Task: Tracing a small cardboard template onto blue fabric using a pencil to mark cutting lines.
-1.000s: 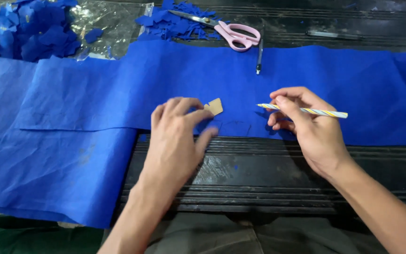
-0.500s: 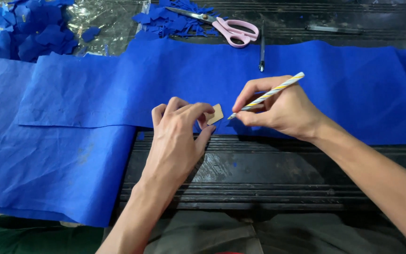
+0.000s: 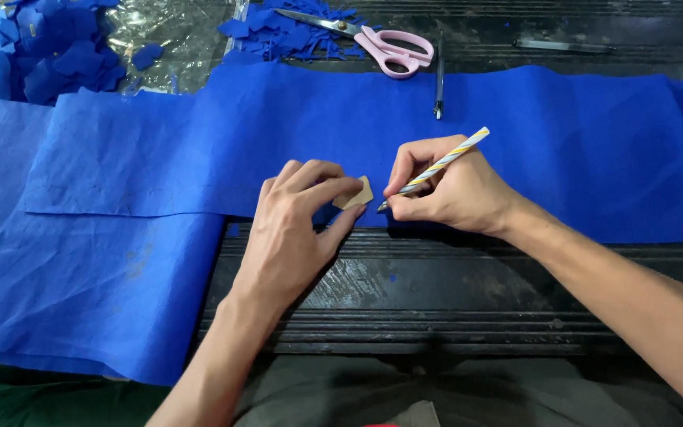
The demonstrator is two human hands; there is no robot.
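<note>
The left hand [image 3: 294, 229] presses a small tan template [image 3: 357, 194] flat on the blue cloth [image 3: 199, 142] near its front edge. The right hand [image 3: 452, 190] grips a striped pencil [image 3: 440, 166], tip touching the template's right side; tracing looks barely begun, no outline showing. Far off lie pink scissors [image 3: 393, 51], a dark pen [image 3: 439, 79] and cut blue pieces [image 3: 49, 51], nothing obstructing.

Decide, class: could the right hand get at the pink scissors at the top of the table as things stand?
Probably yes. The right hand is busy holding a striped pencil, but only flat blue fabric and a dark pen lie between it and the pink scissors. It would need to free its grip first.
</note>
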